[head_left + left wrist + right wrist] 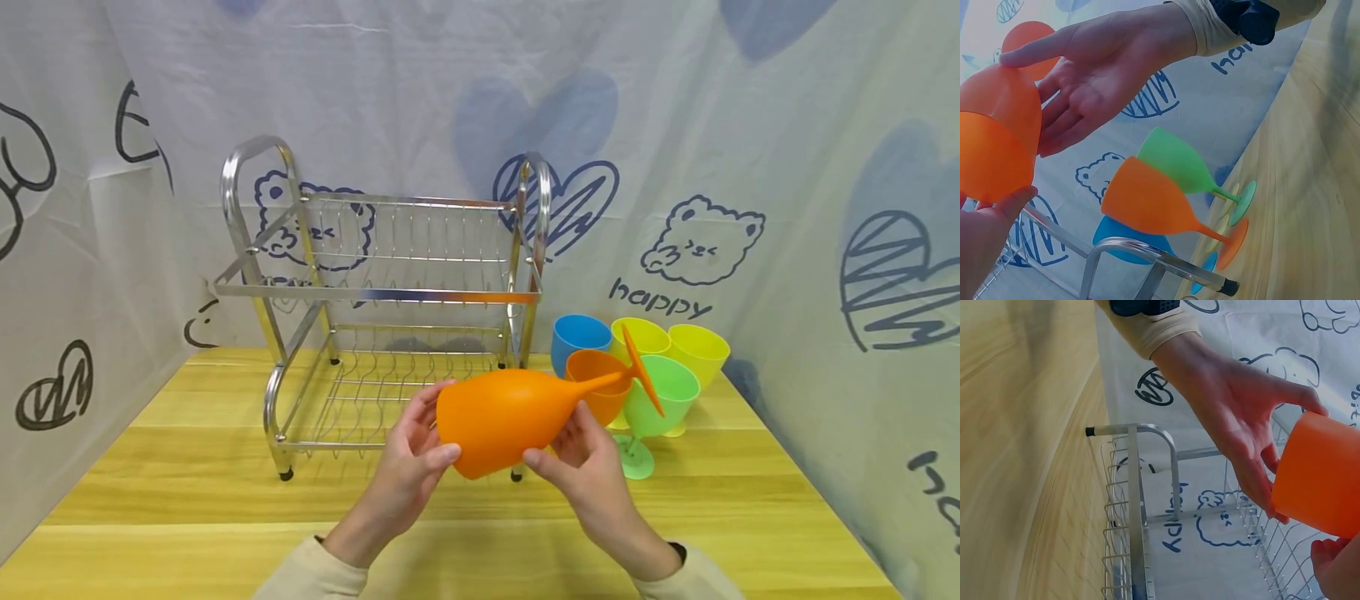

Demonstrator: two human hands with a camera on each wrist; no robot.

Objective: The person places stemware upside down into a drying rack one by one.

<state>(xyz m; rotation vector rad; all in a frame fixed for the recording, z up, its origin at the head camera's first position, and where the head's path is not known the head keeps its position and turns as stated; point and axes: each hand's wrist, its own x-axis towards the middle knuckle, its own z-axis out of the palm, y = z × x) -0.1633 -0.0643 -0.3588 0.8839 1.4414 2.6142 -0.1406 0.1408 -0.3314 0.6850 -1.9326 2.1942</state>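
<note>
Both hands hold an orange plastic goblet (506,417) on its side above the table, its mouth to the left and its stem and round foot to the right, slightly raised. My left hand (408,462) grips the rim end, thumb in front and fingers behind. At the lower part of the bowl, near the stem, my right hand (588,475) holds it between thumb and fingers. The left wrist view shows the bowl (997,153) between the two hands. Behind the stem, a second orange goblet (592,367) stands upright in a group on the table.
A two-tier metal dish rack (378,293) stands behind the hands, left of centre. Upright at right are a blue goblet (579,333), a green goblet (663,396) and two yellow ones (701,346). A printed curtain (420,92) encloses the wooden table (172,500).
</note>
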